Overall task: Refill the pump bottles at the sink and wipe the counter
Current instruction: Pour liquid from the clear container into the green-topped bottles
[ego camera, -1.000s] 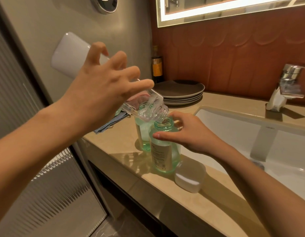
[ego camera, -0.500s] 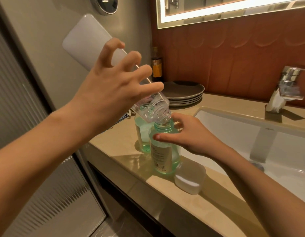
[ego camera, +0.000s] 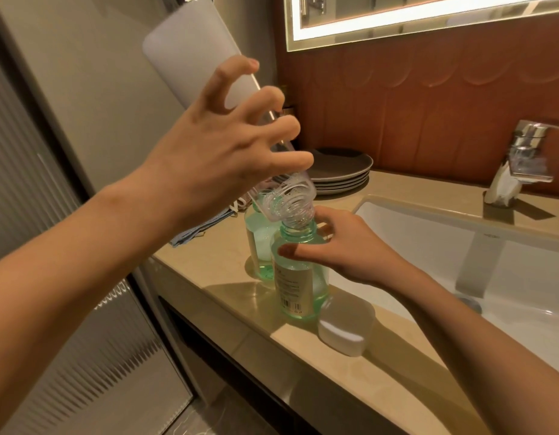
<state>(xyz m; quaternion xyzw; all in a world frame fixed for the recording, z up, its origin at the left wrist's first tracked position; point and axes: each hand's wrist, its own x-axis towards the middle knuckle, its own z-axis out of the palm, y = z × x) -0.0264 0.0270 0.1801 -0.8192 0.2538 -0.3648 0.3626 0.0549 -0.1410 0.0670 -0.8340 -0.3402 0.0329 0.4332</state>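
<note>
Refill step, mid-pour. Lowest in the frame, a white cap (ego camera: 345, 329) lies on the counter (ego camera: 215, 265) just beside the front green bottle (ego camera: 298, 287), which stands uncapped at centre, near the counter's front edge. Your right hand (ego camera: 350, 246) wraps thumb and fingers round that bottle's shoulder and steadies it. At centre left, your left hand (ego camera: 215, 161) clutches the refill bottle (ego camera: 190, 48), fingers spread and hooked over its clear lower body; the thumb is hidden. Compared with a second ago, the refill bottle's white base has swung from the left of the frame up toward the top, so it now tilts far more steeply. Its ribbed neck has settled squarely over the green bottle's mouth. Bubbles show in that neck, so liquid is probably running faster. The fill level is hard to read through the tinted wall; be ready to level off. Just behind stands a second green bottle (ego camera: 259, 246), also uncapped. Further back lie a blue cloth (ego camera: 193, 232), likely for the wipe not yet begun, and stacked plates (ego camera: 341, 164). The sink (ego camera: 428, 240) and tap (ego camera: 519, 158) occupy the right.
</note>
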